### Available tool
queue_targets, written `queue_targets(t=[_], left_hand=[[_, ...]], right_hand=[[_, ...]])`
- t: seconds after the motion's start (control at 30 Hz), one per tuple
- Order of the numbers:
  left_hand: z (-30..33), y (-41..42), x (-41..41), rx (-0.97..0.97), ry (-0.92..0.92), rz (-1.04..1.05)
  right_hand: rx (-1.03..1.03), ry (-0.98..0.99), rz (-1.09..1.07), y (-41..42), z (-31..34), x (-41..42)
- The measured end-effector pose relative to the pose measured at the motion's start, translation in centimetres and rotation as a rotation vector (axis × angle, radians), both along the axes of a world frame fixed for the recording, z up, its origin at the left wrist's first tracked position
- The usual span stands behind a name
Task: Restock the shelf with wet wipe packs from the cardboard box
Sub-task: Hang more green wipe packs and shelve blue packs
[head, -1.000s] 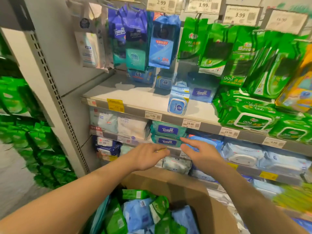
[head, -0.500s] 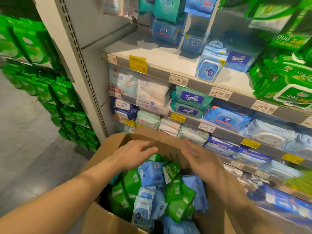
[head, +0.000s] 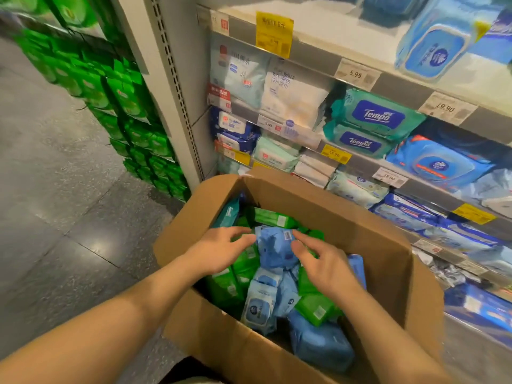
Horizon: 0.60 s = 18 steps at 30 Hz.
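An open cardboard box (head: 327, 209) stands on the floor in front of the shelf (head: 399, 87), filled with several green and blue wet wipe packs. A light blue pack (head: 274, 249) lies on top of the pile. My left hand (head: 219, 250) is inside the box at the pack's left edge, fingers apart, fingertips touching it. My right hand (head: 322, 263) is at the pack's right edge, fingers spread, thumb against it. Neither hand has closed around it.
The shelf tiers on the right hold Tempo packs (head: 374, 117), white and blue wipe packs and price tags. A stack of green packs (head: 124, 106) fills the neighbouring bay on the left. Grey tiled floor (head: 55, 217) lies to the left of the box.
Both hands dropped from the shelf front down into the box and now rest on either side of the top blue pack. The view tilted downward.
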<state>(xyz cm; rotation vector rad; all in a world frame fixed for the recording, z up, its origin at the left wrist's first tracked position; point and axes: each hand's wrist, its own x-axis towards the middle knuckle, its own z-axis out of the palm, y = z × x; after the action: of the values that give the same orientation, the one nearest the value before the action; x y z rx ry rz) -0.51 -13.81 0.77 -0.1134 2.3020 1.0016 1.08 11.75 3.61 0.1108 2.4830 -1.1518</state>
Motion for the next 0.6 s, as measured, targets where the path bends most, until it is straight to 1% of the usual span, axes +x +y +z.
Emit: queue_targets(t=[0.1,0.17,0.33,0.47,0.6], left_hand=[[-1.9,-1.0,0.7,-0.013,-0.105,0.067],[-3.2,-1.4,1.2,-0.027,-0.156,0.090],[-5.3,-1.2,2.2,-0.081,-0.192,0.098],[-7.1,-1.3,2.6,-0.034,-0.275,0.118],[-8.1,-1.2,2.8,0.025,-0.292,0.124]], right_hand=[[-0.049,-0.086,-0.008,-1.3,-2.6,0.5],[-0.033,-0.119,-0.004,-2.1,-4.3,1.2],[0.009,-0.222,0.015,-4.1,-7.5,2.1],[0.040,-0.299,0.046,-5.4,-9.8,2.6],[0.021,-0.352,0.015,-6.4,-11.9,3.3]])
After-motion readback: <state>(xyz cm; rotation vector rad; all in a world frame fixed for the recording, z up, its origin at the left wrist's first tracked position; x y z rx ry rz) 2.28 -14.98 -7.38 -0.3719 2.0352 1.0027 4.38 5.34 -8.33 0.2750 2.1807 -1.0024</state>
